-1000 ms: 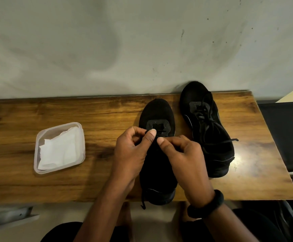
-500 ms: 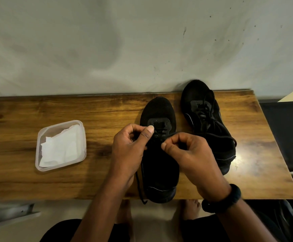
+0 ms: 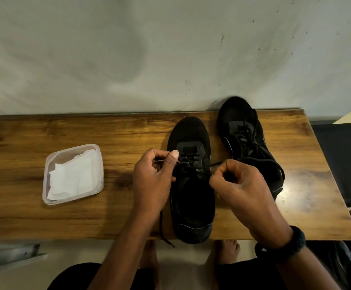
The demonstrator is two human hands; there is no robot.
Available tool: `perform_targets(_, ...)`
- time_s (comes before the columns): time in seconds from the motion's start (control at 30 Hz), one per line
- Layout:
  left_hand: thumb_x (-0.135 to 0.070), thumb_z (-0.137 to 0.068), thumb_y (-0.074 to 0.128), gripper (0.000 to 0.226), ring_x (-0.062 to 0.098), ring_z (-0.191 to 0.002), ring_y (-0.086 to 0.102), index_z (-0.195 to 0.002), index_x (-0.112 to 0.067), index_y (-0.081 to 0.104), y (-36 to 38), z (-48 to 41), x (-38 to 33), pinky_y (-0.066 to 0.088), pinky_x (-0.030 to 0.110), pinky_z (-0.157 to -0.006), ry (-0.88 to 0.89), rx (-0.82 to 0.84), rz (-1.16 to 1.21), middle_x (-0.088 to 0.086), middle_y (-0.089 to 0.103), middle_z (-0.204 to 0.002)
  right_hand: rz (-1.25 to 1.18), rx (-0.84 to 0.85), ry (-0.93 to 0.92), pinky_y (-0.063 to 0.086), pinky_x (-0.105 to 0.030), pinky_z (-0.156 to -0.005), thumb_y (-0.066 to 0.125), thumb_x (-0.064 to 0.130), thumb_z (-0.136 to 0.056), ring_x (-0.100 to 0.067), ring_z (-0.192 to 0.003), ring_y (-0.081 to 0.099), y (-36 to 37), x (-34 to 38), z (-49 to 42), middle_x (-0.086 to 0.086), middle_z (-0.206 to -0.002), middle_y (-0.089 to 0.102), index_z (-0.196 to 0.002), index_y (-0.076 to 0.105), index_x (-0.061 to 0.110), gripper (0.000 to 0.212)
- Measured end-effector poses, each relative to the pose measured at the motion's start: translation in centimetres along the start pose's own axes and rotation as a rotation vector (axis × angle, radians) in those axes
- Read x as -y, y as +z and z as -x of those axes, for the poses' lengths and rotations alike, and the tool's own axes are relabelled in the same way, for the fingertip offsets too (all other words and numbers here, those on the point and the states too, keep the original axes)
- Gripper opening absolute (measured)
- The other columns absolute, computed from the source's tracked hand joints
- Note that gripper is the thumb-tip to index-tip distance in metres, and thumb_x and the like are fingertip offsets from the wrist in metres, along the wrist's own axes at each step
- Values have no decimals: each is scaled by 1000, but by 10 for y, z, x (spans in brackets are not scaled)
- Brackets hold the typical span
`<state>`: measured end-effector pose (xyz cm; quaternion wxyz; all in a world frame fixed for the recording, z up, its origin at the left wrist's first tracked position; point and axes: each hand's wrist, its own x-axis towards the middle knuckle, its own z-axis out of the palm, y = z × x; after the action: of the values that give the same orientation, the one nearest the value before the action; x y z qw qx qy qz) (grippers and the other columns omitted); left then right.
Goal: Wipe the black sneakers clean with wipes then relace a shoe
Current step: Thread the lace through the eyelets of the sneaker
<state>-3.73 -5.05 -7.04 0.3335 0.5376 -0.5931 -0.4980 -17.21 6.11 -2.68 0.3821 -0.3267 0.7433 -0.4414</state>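
black fabric sneaker (image 3: pixel 191 197), the nearer of a pair, lies flat on the brown wood-grain table (image 3: pixel 65 130) with its toe towards the wall and its heel at the near edge. the thin black shoelace (image 3: pixel 199 167) crosses its lower eyelets and runs out to both sides. the left hand (image 3: pixel 151 181) sits against the shoe's left side, thumb pressed to the curled forefinger, pinching a piece of the lace. the other fingers are folded into the palm. the right hand (image 3: pixel 241 189) is at the shoe's right side, fingers curled tight and clamped on the other run of the lace, which stretches straight from the eyelets to its fingertips. a loose lace end (image 3: pixel 162 227) hangs past the near table edge, beside the left wrist. a black wristband (image 3: pixel 283 243) circles the right wrist.

the second black sneaker (image 3: pixel 252 151), fully laced, stands just to the right, angled, its toe overhanging the far edge by the pale grey wall (image 3: pixel 128 59). well to the left, a clear square plastic tub (image 3: pixel 65 159) holds crumpled white wipes (image 3: pixel 72 178). bare feet (image 3: pixel 229 250) show under the table.
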Motion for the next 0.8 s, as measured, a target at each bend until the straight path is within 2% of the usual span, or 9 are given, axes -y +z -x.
perform_targets(0.1,-36,-95,68,18,12,-75,72,-96,-18,68,0,-2,4,57,24,-62,49,-35,-96,-4,73,-87,37,-1,14,47,-26,-57,65,24,-80,-13,-58,56,-3,0,0,-8,-67,64,-73,65,15,11)
perform_targets(0.27,-37,-98,62,20,10,-76,72,-99,-18,63,1,-3,7,55,22,-62,166,-79,-219,-8,73,-88,127,-53,-3,45,-27,-54,66,24,-79,-13,-55,54,-5,0,3,-8,-63,63,-68,64,14,14)
perform_targets(0.53,-36,-99,59,13,14,-81,68,-96,-24,56,1,-5,12,61,41,-65,256,-113,-300,-6,65,-90,175,-63,-38,43,-31,-52,66,22,-79,-12,-53,49,-5,3,6,-11,-61,60,-66,62,12,17)
perform_targets(0.6,-32,-99,61,11,13,-84,67,-96,-23,56,1,-6,13,60,35,-67,273,-110,-315,-8,63,-91,183,-52,-22,48,-36,-55,65,23,-79,-17,-54,56,-3,5,6,-10,-60,62,-66,62,12,17)
perform_targets(0.7,-27,-99,64,11,11,-87,65,-98,-17,60,-1,-9,13,46,14,-69,291,-119,-352,-5,65,-92,166,44,69,56,-45,-67,63,25,-78,-23,-64,66,-3,6,5,-5,-59,67,-66,64,12,17)
perform_targets(0.8,-27,-99,63,15,15,-83,67,-100,-13,63,-2,-11,14,45,15,-66,298,-114,-342,0,69,-91,163,116,150,56,-49,-73,62,26,-81,-24,-70,66,-5,5,3,1,-60,67,-66,63,16,18)
